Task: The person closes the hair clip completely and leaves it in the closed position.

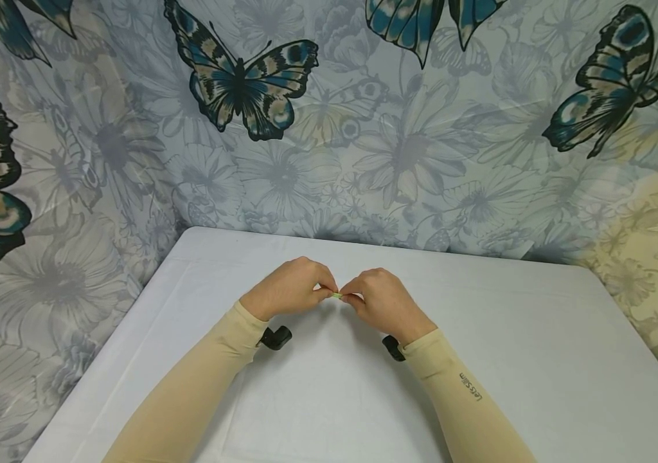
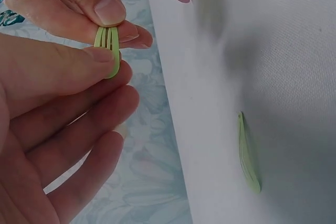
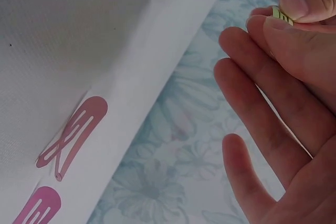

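My left hand and right hand meet over the middle of the white table. Between them is a small light-green snap hair clip, which both pinch with thumb and fingers. In the left wrist view the left thumb presses on its rounded end, while the right hand covers its other end. The right wrist view shows only a short slotted stretch of the clip; fingertips hide the rest. The right hand's other fingers are spread apart.
Another green hair clip lies on the table. Elsewhere on it lie a dusty-pink clip, with its prongs apart, and a magenta clip. A butterfly-print cloth hangs behind the table.
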A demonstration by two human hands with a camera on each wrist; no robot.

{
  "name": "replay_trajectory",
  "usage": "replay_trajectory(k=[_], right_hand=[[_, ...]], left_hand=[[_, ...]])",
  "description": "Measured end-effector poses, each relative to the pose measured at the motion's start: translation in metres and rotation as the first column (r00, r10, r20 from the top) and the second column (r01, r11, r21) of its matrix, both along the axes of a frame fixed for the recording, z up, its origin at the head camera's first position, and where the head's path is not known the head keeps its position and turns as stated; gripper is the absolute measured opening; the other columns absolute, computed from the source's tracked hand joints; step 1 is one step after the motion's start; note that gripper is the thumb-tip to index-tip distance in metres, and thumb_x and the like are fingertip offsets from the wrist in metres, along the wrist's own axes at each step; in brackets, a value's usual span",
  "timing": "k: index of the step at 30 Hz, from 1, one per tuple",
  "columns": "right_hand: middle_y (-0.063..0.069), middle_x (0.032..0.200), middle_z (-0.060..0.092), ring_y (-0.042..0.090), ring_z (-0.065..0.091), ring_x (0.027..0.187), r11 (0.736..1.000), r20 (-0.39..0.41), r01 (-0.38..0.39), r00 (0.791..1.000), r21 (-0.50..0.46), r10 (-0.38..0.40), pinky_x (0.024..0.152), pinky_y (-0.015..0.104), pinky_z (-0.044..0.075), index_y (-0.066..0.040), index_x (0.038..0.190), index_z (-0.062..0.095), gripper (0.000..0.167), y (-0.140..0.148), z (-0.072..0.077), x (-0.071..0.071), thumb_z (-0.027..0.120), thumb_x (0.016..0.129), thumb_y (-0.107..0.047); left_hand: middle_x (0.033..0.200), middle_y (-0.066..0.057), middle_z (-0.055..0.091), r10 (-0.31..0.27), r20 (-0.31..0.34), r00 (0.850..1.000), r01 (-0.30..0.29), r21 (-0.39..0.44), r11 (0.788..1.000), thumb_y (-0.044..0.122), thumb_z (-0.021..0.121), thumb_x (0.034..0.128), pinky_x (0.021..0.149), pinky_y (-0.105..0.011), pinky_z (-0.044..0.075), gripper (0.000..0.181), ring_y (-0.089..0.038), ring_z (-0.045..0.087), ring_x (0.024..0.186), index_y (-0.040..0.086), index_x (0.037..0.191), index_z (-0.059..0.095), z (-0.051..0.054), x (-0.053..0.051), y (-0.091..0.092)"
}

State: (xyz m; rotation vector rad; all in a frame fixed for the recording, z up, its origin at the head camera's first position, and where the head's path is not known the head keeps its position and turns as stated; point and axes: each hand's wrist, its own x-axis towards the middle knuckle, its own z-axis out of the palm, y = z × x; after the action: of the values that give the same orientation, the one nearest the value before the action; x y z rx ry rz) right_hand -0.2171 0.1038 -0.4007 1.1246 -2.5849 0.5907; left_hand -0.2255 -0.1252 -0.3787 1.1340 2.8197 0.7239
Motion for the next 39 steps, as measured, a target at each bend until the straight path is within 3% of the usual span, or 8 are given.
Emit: replay_trajectory(k=[10, 16, 21, 31, 39], right_hand=[[-0.002, 0.093, 0.084, 0.014, 0.077, 0.082, 1.000, 0.036, 0.010, 0.999, 0.010, -0.010, 0.078, 0.034, 0.062, -0.012, 0.102, 0.088, 0.010, 0.000, -0.002, 0.000, 0.085, 0.093, -0.010], [-0.002, 0.098, 0.085, 0.017, 0.079, 0.091, 0.998, 0.119, 0.053, 0.991, 0.034, -0.057, 0.083, 0.037, 0.063, -0.012, 0.104, 0.088, 0.010, 0.000, -0.001, -0.001, 0.084, 0.094, -0.012], [0.000, 0.103, 0.085, 0.021, 0.080, 0.097, 0.995, 0.151, 0.077, 0.985, 0.059, -0.085, 0.087, 0.040, 0.064, -0.010, 0.107, 0.087, 0.012, 0.001, -0.001, -0.002, 0.083, 0.096, -0.012], [0.001, 0.105, 0.085, 0.024, 0.080, 0.102, 0.990, 0.177, 0.116, 0.976, 0.083, -0.129, 0.090, 0.042, 0.064, -0.011, 0.108, 0.086, 0.013, 0.007, 0.001, -0.003, 0.078, 0.098, -0.014], [0.003, 0.110, 0.084, 0.026, 0.078, 0.111, 0.976, 0.252, 0.191, 0.945, 0.101, -0.211, 0.096, 0.046, 0.062, -0.011, 0.111, 0.086, 0.015, 0.019, 0.005, -0.005, 0.075, 0.102, -0.016]], left_hand=[[0.103, 0.008, 0.082, 0.020, 0.016, 1.000, -0.020, 0.016, 1.000, 0.013, 0.078, 0.0987, 0.082, -0.027, 0.059, 0.011, -0.005, 0.071, 0.087, 0.017, 0.103, 0.087, -0.001, 0.000, 0.002], [0.104, 0.006, 0.082, 0.018, 0.022, 1.000, -0.019, 0.028, 0.999, 0.012, 0.076, 0.1007, 0.087, -0.029, 0.059, 0.010, -0.009, 0.073, 0.093, 0.014, 0.104, 0.086, -0.004, -0.001, 0.004], [0.105, 0.003, 0.083, 0.030, 0.036, 0.999, -0.031, 0.041, 0.999, 0.011, 0.075, 0.1009, 0.089, -0.031, 0.060, 0.011, -0.012, 0.075, 0.098, 0.012, 0.104, 0.086, -0.012, -0.004, 0.004], [0.105, 0.000, 0.082, 0.042, 0.091, 0.995, -0.044, 0.019, 0.999, 0.011, 0.077, 0.0998, 0.091, -0.034, 0.061, 0.009, -0.015, 0.075, 0.099, 0.010, 0.103, 0.085, -0.037, -0.012, 0.009], [0.107, -0.001, 0.079, 0.063, 0.074, 0.995, -0.060, -0.033, 0.998, 0.010, 0.078, 0.0989, 0.095, -0.036, 0.060, 0.006, -0.017, 0.073, 0.105, 0.011, 0.100, 0.084, -0.047, -0.012, 0.013]])
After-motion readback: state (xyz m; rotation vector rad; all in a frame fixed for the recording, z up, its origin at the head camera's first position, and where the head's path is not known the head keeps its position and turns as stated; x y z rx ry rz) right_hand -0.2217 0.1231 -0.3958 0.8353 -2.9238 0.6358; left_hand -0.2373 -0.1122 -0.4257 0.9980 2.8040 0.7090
